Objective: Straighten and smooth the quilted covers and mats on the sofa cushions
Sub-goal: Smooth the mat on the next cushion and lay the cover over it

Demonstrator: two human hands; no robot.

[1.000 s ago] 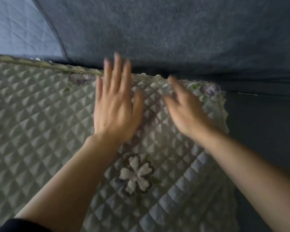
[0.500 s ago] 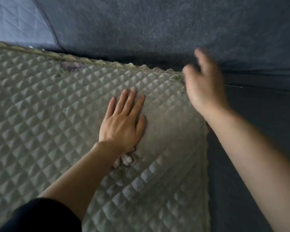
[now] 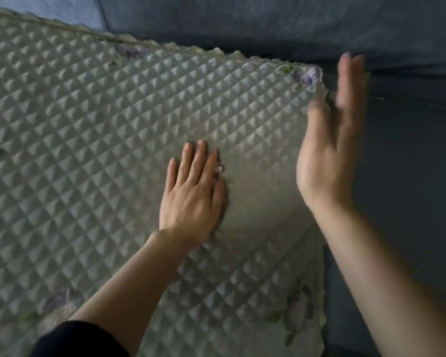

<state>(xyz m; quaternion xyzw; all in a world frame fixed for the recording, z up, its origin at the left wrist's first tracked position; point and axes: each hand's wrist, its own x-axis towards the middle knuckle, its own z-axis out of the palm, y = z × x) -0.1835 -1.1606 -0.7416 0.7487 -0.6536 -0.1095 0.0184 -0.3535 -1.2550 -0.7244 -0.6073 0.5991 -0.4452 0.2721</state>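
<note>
Left hand [image 3: 191,194] lies flat on quilted mat [image 3: 87,124]; right hand [image 3: 327,150], fingers straight, beside backrest [image 3: 268,24].

Dark blue fabric sofa [image 3: 412,34] fills the frame: back cushion [image 3: 255,21] across the top, bare seat cushion [image 3: 402,215] at right, seam between them. Light is dim and flat.
</note>
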